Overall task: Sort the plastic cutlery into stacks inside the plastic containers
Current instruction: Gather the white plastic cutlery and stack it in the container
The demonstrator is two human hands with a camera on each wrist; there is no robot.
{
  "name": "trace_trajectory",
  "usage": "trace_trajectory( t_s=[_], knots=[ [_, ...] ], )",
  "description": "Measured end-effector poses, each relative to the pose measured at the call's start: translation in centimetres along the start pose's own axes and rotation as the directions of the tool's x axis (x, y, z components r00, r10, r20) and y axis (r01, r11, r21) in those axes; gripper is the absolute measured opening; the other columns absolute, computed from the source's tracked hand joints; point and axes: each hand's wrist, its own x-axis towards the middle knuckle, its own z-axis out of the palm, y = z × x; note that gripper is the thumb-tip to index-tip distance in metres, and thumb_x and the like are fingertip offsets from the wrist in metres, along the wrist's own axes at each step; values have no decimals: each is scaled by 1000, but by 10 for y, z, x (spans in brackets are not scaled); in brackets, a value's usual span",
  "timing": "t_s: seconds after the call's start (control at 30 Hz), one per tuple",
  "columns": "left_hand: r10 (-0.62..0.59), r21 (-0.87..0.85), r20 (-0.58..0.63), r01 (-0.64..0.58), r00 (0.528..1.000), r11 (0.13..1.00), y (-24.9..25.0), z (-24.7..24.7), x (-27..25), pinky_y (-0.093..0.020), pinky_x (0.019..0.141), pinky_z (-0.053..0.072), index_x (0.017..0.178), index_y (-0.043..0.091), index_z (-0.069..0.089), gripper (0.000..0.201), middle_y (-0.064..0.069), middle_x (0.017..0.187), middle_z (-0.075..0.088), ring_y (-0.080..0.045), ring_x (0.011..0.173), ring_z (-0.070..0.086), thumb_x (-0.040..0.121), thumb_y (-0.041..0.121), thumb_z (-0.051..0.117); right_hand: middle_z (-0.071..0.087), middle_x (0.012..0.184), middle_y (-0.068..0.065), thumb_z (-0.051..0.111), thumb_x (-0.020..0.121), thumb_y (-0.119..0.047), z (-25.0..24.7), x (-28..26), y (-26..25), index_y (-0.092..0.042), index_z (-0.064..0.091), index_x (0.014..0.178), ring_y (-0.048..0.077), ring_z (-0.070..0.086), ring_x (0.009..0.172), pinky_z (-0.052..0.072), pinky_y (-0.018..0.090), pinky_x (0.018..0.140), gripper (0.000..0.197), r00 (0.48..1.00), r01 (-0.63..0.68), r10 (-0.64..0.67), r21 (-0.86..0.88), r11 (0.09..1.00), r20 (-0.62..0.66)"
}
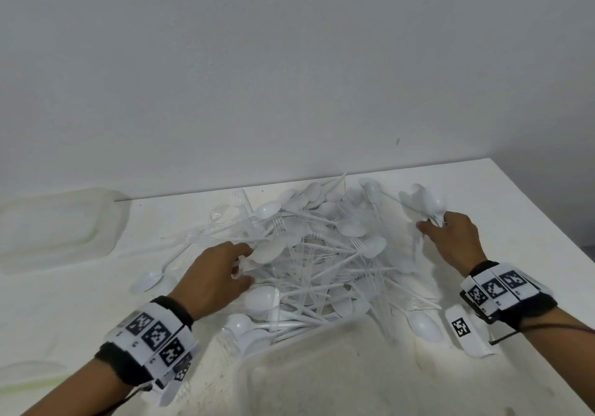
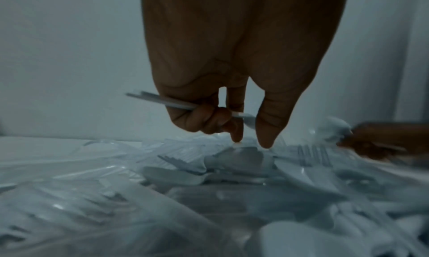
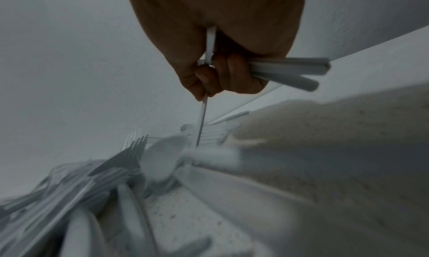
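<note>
Between my left fingers [image 2: 204, 119] a few handles were clenched while thumb and forefinger reached for a spoon atop the cutlery pile [image 1: 322, 254]; my right hand [image 1: 457, 238] gripped a bundle of spoons [image 1: 431, 203]. Containers [image 1: 54, 225] sat apart on the surface [image 1: 515, 222]. Tangled pieces could snag, dragging neighbours off or loosening either bundle.

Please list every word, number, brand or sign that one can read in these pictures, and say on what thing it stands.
No readable words, brands or numbers.
Left wrist band: black-and-white square code markers; small characters beneath, too blurred to read.
Right wrist band: same markers, small print unreadable.
White plastic tag on the white table: one code marker, no text.
</note>
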Motion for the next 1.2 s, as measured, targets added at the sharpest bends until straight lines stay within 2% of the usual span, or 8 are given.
trace_trajectory(
  t_s=[0.23, 0.33, 0.6, 0.77, 0.9, 1.0, 1.1, 1.2],
  knots=[
    [-14, 91, -8, 14, 1000, 996, 2, 13, 12, -24, 67, 35, 120, 23, 60, 39, 4, 94, 53, -15, 81, 51, 82, 27, 67, 43, 57, 4, 64, 90, -20, -7, -9, -9, -2, 46, 65, 19, 37, 55, 28, 31, 53, 36, 983, 170, -165, 75, 983, -79],
    [19, 70, -7, -18, 1000, 997, -2, 7, 13, -20, 59, 32, 91, 23, 63, 9, 3, 80, 52, -16, 74, 51, 83, 24, 67, 50, 59, 6, 63, 91, -19, -11, -10, -11, -1, 50, 69, 20, 42, 57, 31, 30, 55, 31, 976, 210, -207, 62, 976, -63],
    [-107, -230, -201, 60, 974, 971, -11, -24, 6, -27, 57, 33, 63, 18, 55, 26, 4, 61, 50, -11, 57, 46, 83, 23, 72, 67, 68, -2, 53, 97, -15, -17, -18, -28, -15, 55, 83, 10, 56, 67, 40, 28, 63, 14, 949, 276, -293, 137, 951, 119],
    [-216, -599, -265, 15, 940, 801, -2, -44, 10, -32, 61, 32, 75, -5, 49, 40, -17, 67, 53, -16, 61, 40, 69, 31, 67, 68, 67, 9, 47, 101, -17, -16, -34, -51, -9, 52, 83, 5, 55, 52, 38, 24, 59, 20, 924, 197, -284, 320, 927, 255],
    [-198, -749, -226, -41, 954, 661, 25, -55, 18, -21, 52, 34, 86, 4, 46, 6, -8, 83, 74, -9, 57, 45, 83, 3, 51, 57, 60, 4, 43, 103, -19, -16, -46, -79, -8, 49, 75, 20, 48, 59, 38, 30, 59, 30, 873, 130, -326, 473, 872, 362],
    [-207, -782, -212, -38, 955, 622, 42, -55, 32, -23, 50, 33, 93, 2, 48, 10, -10, 71, 71, -17, 60, 45, 85, -3, 45, 53, 61, 4, 44, 102, -18, -10, -55, -102, -6, 49, 85, 19, 51, 60, 44, 34, 64, 21, 833, 56, -350, 564, 824, 429],
    [-231, -807, -101, 56, 968, 588, 64, -46, 46, -23, 49, 33, 108, -1, 50, 19, -6, 65, 63, -18, 59, 46, 90, 0, 44, 55, 65, 6, 44, 102, -15, 3, -69, -129, -6, 50, 89, 24, 61, 65, 54, 37, 68, 17, 776, -31, -366, 611, 791, 514],
    [-197, -885, 93, 171, 976, 432, 94, -37, 51, -20, 43, 29, 104, 2, 50, 18, -8, 67, 54, -13, 52, 42, 88, -6, 44, 54, 71, 10, 42, 103, -13, 21, -83, -153, -10, 46, 90, 24, 57, 58, 49, 32, 53, 14, 767, -69, -361, 627, 776, 531]
  ],
)
